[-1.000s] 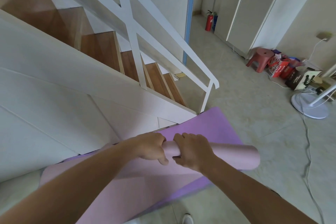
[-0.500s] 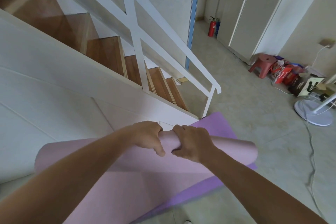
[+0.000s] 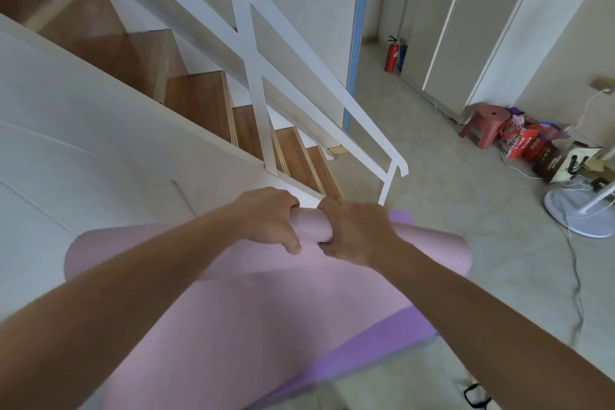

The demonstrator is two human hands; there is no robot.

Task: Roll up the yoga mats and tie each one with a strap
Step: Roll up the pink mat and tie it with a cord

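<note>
**Roll's crept up to the foot of the stairs, still no strap in sight**

Quick update. Compared with a second ago, the roll sits closer to the staircase. Back then a decent patch of purple mat showed on the stair side of it. Now only a small purple corner pokes out there, just past the right hand.

The left hand and the right one are both curled over the top of the roll. They're clamped on it side by side near its middle, nearly bumping into each other. I honestly can't tell whether the roll is resting on the floor or lifted a bit.

The loose part of the yoga mat runs from the roll away from the stairs, back toward the camera. Its pale pink side is up, with a purple strip along one edge. My read is that the rolling step is still going and there's plenty of sheet left to wind. So tying is a way off, and I don't see a strap anywhere. The ends will need to stay square or the roll will go cone-shaped.

Containers: out past the foot of the stairs, by the wall next to a red stool, there are a couple of red-and-white bags and a cardboard box. I can't make out what's in any of them. The tall cupboards beyond the stairs have their doors closed, so their contents are hidden too.
</note>
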